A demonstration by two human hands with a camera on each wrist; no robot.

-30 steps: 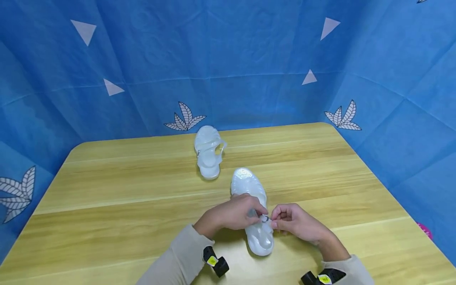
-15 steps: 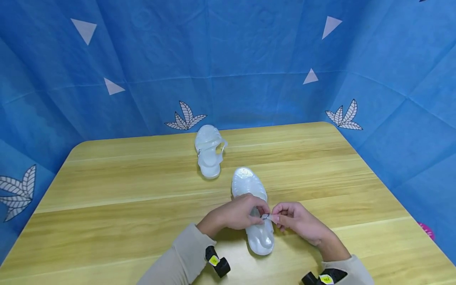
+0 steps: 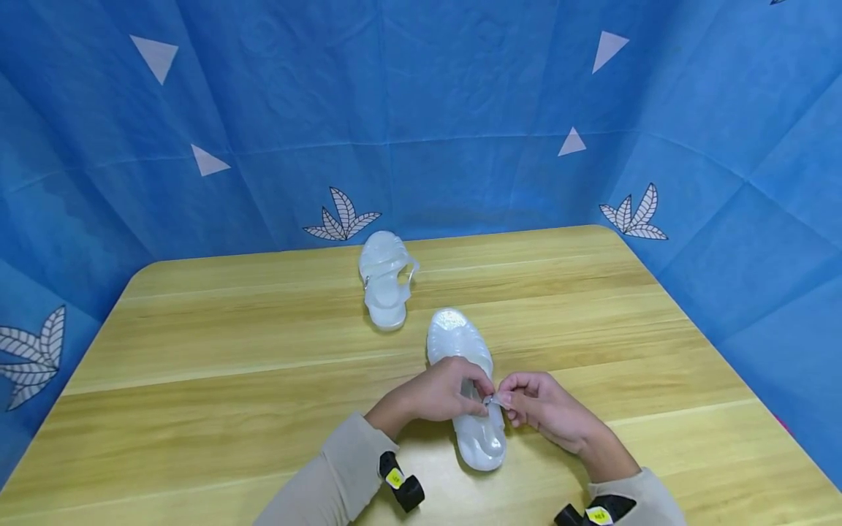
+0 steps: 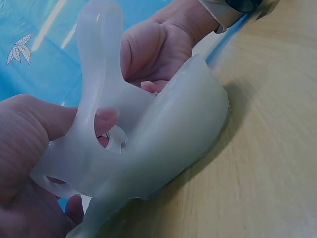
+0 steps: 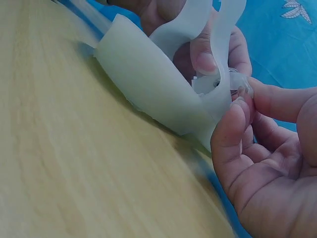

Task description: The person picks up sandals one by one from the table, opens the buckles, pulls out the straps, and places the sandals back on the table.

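A translucent white jelly sandal (image 3: 480, 442) lies on the table with its toe pointing away from me. My left hand (image 3: 441, 391) reaches across its middle from the left, finger and thumb pinching the sandal's strap beside a small metal buckle (image 3: 489, 399). From the other side my right hand (image 3: 549, 409) pinches the clear strap end (image 5: 240, 82) at the buckle. The right wrist view has the left thumb (image 5: 204, 62) close by the buckle, inside the strap opening. In the left wrist view, the sandal's side and straps (image 4: 99, 74) partly cover both hands' fingertips.
A matching white sandal (image 3: 387, 292) lies farther back, left of the first, near the table's far edge. The wood-grain table (image 3: 230, 409) is bordered by a blue patterned cloth (image 3: 460, 88) behind and at the sides. Black wrist cameras are strapped over both sleeves (image 3: 342, 460).
The right fingers have closed in on the strap end and lifted it slightly at the buckle. The left thumb now covers more of the buckle area. The far sandal has stayed put.
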